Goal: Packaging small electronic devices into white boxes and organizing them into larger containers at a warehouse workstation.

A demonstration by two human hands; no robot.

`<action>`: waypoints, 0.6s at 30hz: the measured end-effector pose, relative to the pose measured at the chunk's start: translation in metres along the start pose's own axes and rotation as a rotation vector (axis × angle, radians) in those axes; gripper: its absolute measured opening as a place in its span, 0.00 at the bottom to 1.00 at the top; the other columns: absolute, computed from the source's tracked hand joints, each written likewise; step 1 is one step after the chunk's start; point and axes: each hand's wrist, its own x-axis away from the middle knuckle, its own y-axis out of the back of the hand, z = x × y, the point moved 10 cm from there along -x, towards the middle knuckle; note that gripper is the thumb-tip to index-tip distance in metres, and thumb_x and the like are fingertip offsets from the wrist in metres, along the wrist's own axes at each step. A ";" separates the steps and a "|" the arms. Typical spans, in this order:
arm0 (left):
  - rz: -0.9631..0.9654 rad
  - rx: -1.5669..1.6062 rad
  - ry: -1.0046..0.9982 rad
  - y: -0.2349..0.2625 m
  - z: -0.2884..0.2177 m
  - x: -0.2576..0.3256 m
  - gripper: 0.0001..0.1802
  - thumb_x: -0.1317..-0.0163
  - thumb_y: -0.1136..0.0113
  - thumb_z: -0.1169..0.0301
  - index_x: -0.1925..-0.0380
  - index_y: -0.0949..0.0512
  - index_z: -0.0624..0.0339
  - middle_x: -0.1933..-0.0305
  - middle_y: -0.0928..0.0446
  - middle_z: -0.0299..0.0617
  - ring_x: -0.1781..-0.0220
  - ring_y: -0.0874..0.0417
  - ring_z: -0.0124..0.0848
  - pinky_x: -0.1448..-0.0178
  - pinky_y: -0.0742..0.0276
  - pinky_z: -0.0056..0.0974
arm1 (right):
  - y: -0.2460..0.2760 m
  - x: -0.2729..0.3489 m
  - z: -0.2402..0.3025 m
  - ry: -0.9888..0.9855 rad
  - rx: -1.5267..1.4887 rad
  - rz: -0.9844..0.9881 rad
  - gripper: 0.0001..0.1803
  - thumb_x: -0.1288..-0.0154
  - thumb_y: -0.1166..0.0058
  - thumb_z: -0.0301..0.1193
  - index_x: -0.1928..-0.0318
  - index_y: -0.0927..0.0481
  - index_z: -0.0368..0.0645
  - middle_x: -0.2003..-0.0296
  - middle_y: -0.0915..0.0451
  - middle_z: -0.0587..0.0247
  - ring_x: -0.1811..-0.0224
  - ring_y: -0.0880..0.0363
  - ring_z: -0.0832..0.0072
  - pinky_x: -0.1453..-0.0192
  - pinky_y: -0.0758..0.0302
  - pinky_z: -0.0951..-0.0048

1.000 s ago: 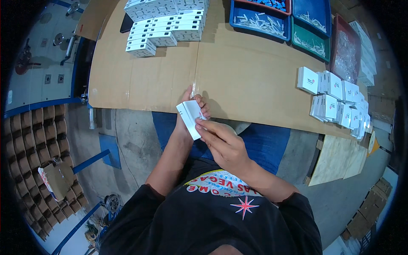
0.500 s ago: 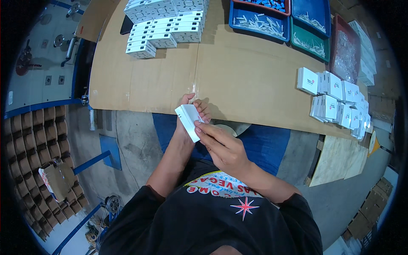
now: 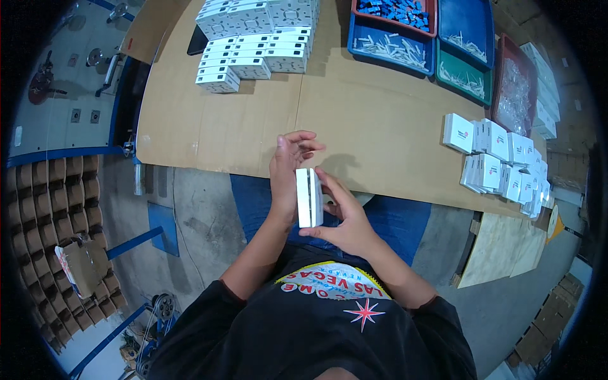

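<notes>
A flat white plastic case (image 3: 304,201) stands edge-on in front of my body, just past the table's near edge. A dark gap runs along its narrow side, between a left part and a right part. My right hand (image 3: 348,221) grips it from the right, thumb at the lower end and fingers at the upper end. Close against the left side of the case is my left hand (image 3: 285,172), open, its fingers stretched out and the palm turned toward the case. Whether that palm touches the case I cannot tell.
Stacked white housings (image 3: 253,44) stand at the back left of the cardboard-covered table (image 3: 234,126). Farther right are a blue tray of white plastic pieces (image 3: 391,52), a red tray of blue parts (image 3: 396,14), a green tray (image 3: 465,82) and several white cases (image 3: 491,168).
The white case has turned from slanting to upright and edge-on, moving slightly right. My left fingers have straightened away from it, and my right hand now spans its side.
</notes>
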 end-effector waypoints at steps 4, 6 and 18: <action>0.085 -0.007 0.249 -0.012 0.014 0.021 0.42 0.21 0.69 0.36 0.28 0.33 0.62 0.27 0.30 0.48 0.28 0.28 0.39 0.23 0.34 0.45 | 0.020 -0.006 0.011 0.187 0.138 -0.076 0.56 0.51 0.24 0.20 0.22 0.40 0.46 0.22 0.41 0.54 0.21 0.37 0.58 0.22 0.31 0.59; 0.148 -0.001 0.296 -0.015 0.020 0.030 0.44 0.21 0.69 0.34 0.26 0.35 0.61 0.26 0.31 0.47 0.27 0.28 0.39 0.24 0.33 0.45 | 0.025 -0.007 0.021 0.249 0.267 -0.076 0.55 0.51 0.25 0.20 0.22 0.39 0.46 0.21 0.42 0.53 0.20 0.39 0.55 0.22 0.32 0.58; 0.250 -0.298 -0.222 -0.038 -0.023 0.048 0.62 0.36 0.73 0.20 0.21 0.44 0.65 0.25 0.35 0.53 0.22 0.34 0.42 0.20 0.40 0.46 | 0.021 -0.002 0.044 0.463 0.467 -0.168 0.57 0.50 0.29 0.18 0.19 0.43 0.47 0.18 0.53 0.44 0.17 0.48 0.49 0.17 0.41 0.54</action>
